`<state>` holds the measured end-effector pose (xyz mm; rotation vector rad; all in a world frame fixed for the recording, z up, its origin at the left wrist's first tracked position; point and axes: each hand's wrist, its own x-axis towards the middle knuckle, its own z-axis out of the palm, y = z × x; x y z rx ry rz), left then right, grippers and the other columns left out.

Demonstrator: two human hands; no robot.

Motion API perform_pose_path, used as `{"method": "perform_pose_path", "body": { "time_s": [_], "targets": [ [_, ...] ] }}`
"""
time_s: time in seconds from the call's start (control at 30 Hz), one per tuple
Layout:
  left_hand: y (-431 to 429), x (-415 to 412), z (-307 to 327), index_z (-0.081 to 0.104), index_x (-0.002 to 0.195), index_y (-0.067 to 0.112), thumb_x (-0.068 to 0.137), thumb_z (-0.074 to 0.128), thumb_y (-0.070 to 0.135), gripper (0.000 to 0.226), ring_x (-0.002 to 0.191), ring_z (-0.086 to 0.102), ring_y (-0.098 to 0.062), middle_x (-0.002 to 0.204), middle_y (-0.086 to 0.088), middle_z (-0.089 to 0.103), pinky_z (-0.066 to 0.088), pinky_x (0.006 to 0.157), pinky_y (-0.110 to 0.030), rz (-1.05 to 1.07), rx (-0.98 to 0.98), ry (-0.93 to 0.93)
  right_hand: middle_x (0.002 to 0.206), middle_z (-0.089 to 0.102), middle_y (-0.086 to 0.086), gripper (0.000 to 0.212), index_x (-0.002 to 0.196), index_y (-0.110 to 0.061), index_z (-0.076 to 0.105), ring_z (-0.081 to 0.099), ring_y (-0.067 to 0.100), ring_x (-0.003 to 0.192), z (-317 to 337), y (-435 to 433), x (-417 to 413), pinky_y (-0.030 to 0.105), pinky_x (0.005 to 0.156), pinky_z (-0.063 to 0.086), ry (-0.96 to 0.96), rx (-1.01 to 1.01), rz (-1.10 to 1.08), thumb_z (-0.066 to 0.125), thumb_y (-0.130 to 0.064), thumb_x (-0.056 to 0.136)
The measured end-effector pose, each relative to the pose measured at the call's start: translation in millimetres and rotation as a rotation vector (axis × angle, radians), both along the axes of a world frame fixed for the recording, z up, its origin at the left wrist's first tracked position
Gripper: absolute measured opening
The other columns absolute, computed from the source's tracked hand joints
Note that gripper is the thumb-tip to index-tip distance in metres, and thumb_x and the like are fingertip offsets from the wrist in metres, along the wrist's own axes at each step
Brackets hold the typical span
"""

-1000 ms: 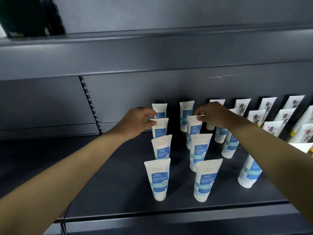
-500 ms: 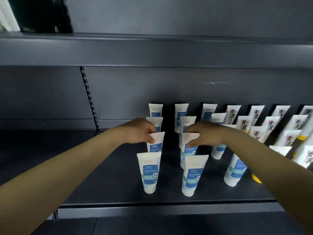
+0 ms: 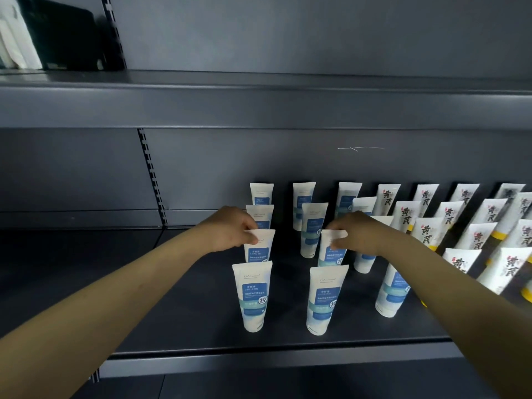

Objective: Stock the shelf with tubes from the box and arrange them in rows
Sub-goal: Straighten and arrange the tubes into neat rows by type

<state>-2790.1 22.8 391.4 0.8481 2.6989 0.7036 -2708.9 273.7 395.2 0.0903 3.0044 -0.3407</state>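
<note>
head view: the left hand [image 3: 230,228] pinches the flat crimped top of the left tube [image 3: 259,250], third from the back in the leftmost column. thumb and fingers are closed narrow on the seal, likely because that edge is the one part standing clear of the neighbours. the right hand [image 3: 359,234] does the same to the right tube [image 3: 331,253] in the next column, fingers curled over its top corner. both tubes stand cap-down and upright on the shelf [image 3: 172,312], each just behind a front tube [image 3: 252,295] and ahead of two more at the back. working both hands at one depth looks like a way to square the two tubes against each other, so the cross-row reads straight. a third blue column sits to the right, its spacing looser and partly hidden by the right arm. further right, the red-lettered tubes [image 3: 423,237] stand in tight ranks, tilted back. the box is not in view, so how much stock is left cannot be told. this step seems to be aligning, not adding.
</note>
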Motion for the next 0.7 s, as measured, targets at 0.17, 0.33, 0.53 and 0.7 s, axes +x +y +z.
{"method": "perform_pose_path", "body": {
  "time_s": [0.17, 0.33, 0.53, 0.7],
  "targets": [
    [-2.8, 2.1, -1.9, 0.068, 0.106, 0.014, 0.086, 0.067, 0.02, 0.021, 0.079, 0.055, -0.005, 0.098, 0.008, 0.059, 0.046, 0.08, -0.022, 0.012, -0.015, 0.006, 0.13, 0.053, 0.005, 0.041, 0.128, -0.016, 0.055, 0.051, 0.022, 0.115, -3.5, -2.0, -1.1, 0.024, 0.087, 0.038, -0.001, 0.011, -0.054, 0.061, -0.023, 0.089],
    [-2.2, 3.6, -2.6, 0.067, 0.107, 0.012, 0.085, 0.068, 0.018, 0.023, 0.085, 0.063, -0.015, 0.103, 0.002, 0.062, 0.053, 0.086, -0.029, 0.043, -0.005, -0.017, 0.127, 0.055, 0.004, 0.039, 0.125, -0.018, 0.056, 0.053, 0.022, 0.11, -6.1, -6.0, -7.2, 0.024, 0.08, 0.037, -0.024, 0.03, -0.078, 0.062, -0.024, 0.087],
    [0.9, 0.6, -4.6, 0.066, 0.108, 0.009, 0.084, 0.069, 0.016, 0.025, 0.091, 0.067, -0.018, 0.116, -0.002, 0.064, 0.056, 0.087, -0.035, 0.084, 0.012, -0.062, 0.123, 0.058, 0.005, 0.039, 0.123, -0.017, 0.057, 0.054, 0.019, 0.099, -4.7, -5.4, -9.6, 0.024, 0.078, 0.039, -0.042, 0.007, -0.106, 0.065, -0.023, 0.085],
    [2.4, 3.1, -5.4, 0.066, 0.109, 0.011, 0.084, 0.069, 0.017, 0.026, 0.087, 0.067, -0.017, 0.116, -0.001, 0.065, 0.055, 0.087, -0.033, 0.118, 0.019, -0.054, 0.12, 0.059, 0.007, 0.04, 0.124, -0.014, 0.057, 0.051, 0.016, 0.091, -1.8, -6.2, -11.8, 0.024, 0.075, 0.039, -0.045, -0.01, -0.112, 0.065, -0.021, 0.086]
  ]
}}
